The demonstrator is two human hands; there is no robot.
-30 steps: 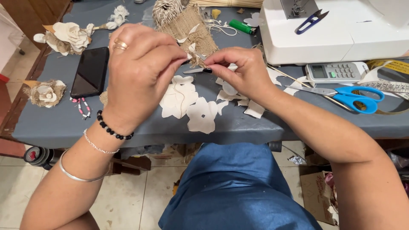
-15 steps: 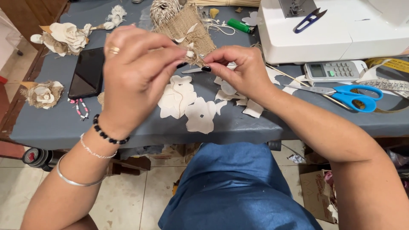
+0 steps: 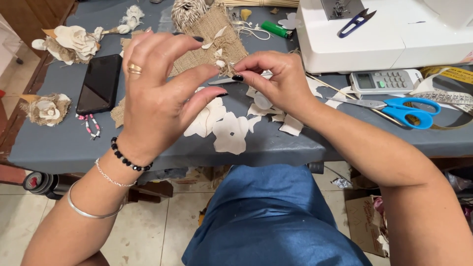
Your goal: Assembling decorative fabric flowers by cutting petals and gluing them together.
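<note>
While both hands meet above the desk (image 3: 59,143) | left hand (image 3: 157,98) and right hand (image 3: 276,81) fingers pinch one small white piece (image 3: 220,63) over burlap (image 3: 217,34) | step, judged: shaping it | next: a steady, fine pinch.

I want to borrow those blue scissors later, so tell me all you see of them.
The blue-handled scissors lie flat on the grey table cover, right of the right hand and untouched by it. Silver metal blades, shut, point left towards the hand; two bright blue plastic loops sit on the right. A grey calculator lies just behind, and a measuring tape beside the handles.
</note>
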